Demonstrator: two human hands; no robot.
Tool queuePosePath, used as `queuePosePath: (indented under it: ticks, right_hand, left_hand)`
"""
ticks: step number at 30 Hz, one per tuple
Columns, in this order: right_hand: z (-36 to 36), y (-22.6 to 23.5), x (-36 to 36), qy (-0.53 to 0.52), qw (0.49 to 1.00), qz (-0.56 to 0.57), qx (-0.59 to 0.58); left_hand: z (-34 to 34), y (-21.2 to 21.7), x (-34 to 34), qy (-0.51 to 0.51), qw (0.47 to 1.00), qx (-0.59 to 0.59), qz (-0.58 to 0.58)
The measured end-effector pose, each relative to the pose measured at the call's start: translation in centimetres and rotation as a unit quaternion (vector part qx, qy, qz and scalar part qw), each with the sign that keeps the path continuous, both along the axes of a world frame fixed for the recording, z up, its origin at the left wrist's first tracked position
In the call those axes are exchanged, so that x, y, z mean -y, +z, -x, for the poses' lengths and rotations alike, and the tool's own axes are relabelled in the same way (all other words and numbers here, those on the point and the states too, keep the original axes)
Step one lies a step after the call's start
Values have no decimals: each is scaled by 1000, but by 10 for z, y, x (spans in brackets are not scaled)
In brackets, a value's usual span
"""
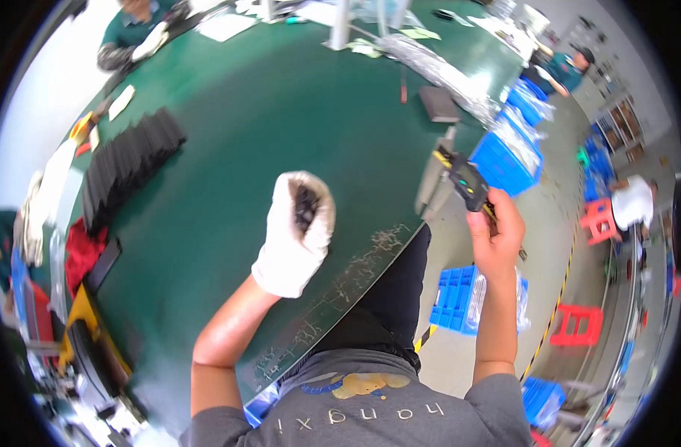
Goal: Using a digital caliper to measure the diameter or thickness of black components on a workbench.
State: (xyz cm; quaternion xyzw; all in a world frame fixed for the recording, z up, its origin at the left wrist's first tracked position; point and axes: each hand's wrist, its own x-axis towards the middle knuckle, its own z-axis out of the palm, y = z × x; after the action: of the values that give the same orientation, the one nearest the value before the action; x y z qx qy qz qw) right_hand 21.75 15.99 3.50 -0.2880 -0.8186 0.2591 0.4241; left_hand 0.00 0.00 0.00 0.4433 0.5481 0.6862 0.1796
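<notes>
My left hand (290, 242), in a white glove, is curled above the green table (228, 141). Its fingers wrap round dark, shiny small pieces (306, 208), whose kind I cannot make out. Bare and raised beyond the table's right edge, my right hand (498, 232) pinches a black digital caliper (468, 184) between thumb and fingers. The caliper has yellow markings, and its jaws point up and to the left, over the table's rim. A gap separates the two hands, and the caliper does not touch the dark pieces.
A row of black ribbed pieces (132, 164) lies at the left, near a red cloth (83, 253). Toward the far right are a dark flat box (439, 104) and a plastic-wrapped bundle (437, 71). Blue crates (508, 153) stand beside the table. Co-workers sit farther off.
</notes>
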Motion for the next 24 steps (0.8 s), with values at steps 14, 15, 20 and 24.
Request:
queuePosePath:
  ticks: [14,15,20,24]
  right_hand:
    - [-14,20,4,-100,954,-237,154]
    - [-12,20,5,-94,964,-198,149]
    - [-9,24,8,-62,976,-151,145]
    - [-12,31,15,-33,977,-148,152]
  left_hand:
    - [-11,10,1,34,993,109,15]
    - [-13,12,5,30,992,120,5]
    - [-27,19,12,-48,993,103,29]
    - [-28,20,10,-101,990,87,45]
